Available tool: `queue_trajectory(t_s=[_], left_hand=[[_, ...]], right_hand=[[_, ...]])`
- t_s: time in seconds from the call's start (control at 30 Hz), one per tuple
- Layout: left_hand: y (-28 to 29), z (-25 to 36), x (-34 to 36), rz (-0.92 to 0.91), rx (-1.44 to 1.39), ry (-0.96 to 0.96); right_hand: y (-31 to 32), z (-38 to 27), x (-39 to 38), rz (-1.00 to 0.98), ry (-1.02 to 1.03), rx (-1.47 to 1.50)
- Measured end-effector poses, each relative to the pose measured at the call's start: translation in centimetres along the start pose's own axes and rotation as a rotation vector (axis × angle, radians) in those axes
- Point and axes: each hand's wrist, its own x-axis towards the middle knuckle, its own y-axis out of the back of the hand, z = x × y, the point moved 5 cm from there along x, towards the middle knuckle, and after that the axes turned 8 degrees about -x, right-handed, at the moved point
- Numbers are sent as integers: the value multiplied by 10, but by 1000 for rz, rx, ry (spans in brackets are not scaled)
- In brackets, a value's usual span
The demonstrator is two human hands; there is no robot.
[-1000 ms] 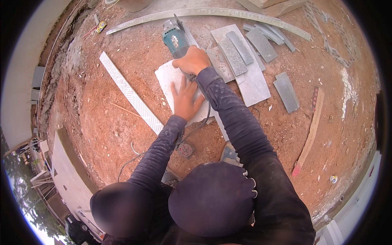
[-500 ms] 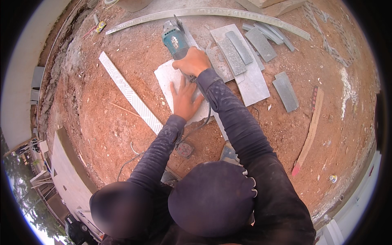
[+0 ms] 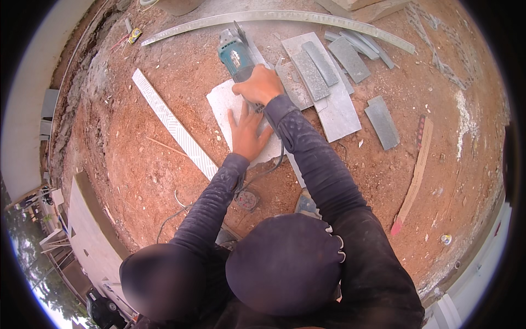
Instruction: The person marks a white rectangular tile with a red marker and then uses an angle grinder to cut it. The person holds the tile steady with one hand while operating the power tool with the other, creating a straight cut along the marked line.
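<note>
My right hand [image 3: 261,85] is wrapped round the dark rear of a teal angle grinder [image 3: 236,57], whose thin disc [image 3: 240,30] stands on edge at the far end. The grinder lies over a pale stone tile [image 3: 220,101] and a long narrow strip beside it. Just below it my left hand [image 3: 250,137] rests flat on the tile with its fingers spread. A dark power cord [image 3: 280,156] trails from the grinder past my left wrist. Whether the disc is turning, I cannot tell.
Right of the grinder, several grey cut tile pieces [image 3: 350,59] lie on and around a larger tile [image 3: 339,118]. A long pale straightedge [image 3: 285,15] crosses the far side. A ridged white strip [image 3: 170,123] lies left on reddish soil; a wooden stick [image 3: 415,178] lies right.
</note>
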Motion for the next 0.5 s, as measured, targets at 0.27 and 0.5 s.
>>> queue_trajectory(t_s=[0.27,0.5], left_hand=[[-1,-1,-1,1,14,4],[-5,-5,-2,27,9,-19]], right_hand=[[0,2,-4,11,-9,2],[1,2,-8,-9,-6,12]])
